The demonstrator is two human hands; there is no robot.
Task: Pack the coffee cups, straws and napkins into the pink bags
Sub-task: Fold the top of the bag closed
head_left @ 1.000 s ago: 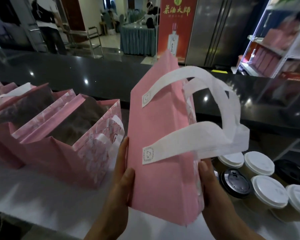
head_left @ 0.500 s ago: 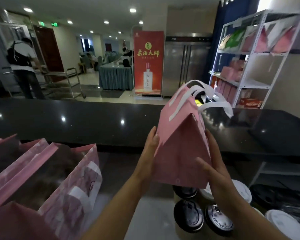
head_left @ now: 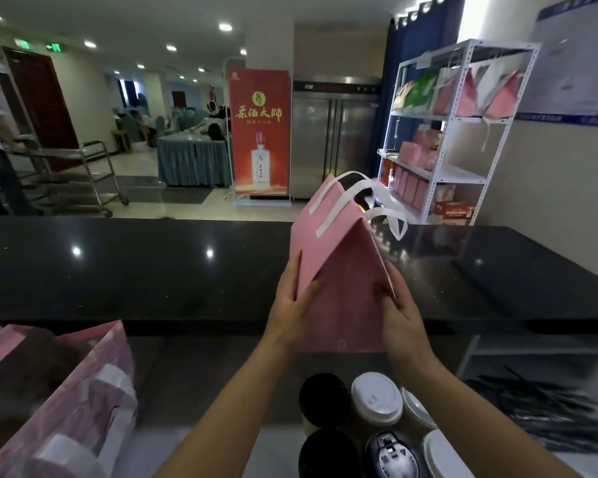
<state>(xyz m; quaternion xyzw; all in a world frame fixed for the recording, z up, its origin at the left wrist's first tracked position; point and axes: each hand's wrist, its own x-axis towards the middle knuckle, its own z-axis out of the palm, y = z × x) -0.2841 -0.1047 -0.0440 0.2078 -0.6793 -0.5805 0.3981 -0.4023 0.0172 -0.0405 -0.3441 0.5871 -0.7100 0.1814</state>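
Pinching the folded pink non-woven bag with white handles [head_left: 339, 270] aloft above the lidded paper coffee cups [head_left: 377, 401], its sides are best pulled apart evenly by left hand [head_left: 290, 305] and right hand [head_left: 404, 322].

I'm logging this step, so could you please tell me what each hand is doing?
Left hand: gripping the pink bag by its left edge.
Right hand: holding the bag's right side.

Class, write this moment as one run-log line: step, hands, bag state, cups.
step: opening bag | hands: left and right grip pink bag | bag: raised, folded | cups: on counter, unpacked
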